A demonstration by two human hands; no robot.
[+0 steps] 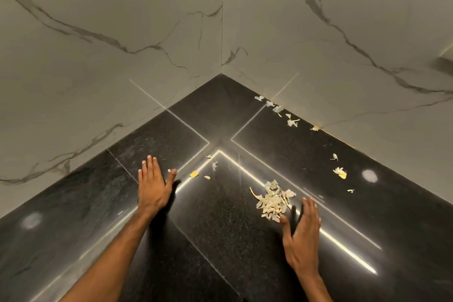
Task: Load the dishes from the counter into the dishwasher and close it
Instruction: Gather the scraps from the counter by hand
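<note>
Walls: two grey, marble-look tiled walls (343,7) meet in a corner at the far end.
Table: black polished stone table (220,240) fills the corner. It reflects bright strips of light.
Dishes and dishwasher: neither is in view, so I cannot say where they stand. Nothing here shows how far the loading is.
Left hand: the left hand (153,185) lies palm down on the table. Its fingers are straight and close together, the thumb is spread, and it holds nothing. It seems placed there to lean on, or to push the crumbs toward the middle.
Right hand: the right hand (302,235) stands on its edge with straight fingers and grips nothing. Its thumb touches the near side of the pile. I judge it works as a wall to gather the scraps.
Pile: a heap of pale dry peel (273,200) lies just beside the right hand, between the two hands. It looks swept together so that it can be lifted at once.
Loose scraps: some bits (293,122) lie along the foot of the right wall, well apart from the pile. A small yellow piece (194,174) lies near the left thumb.
</note>
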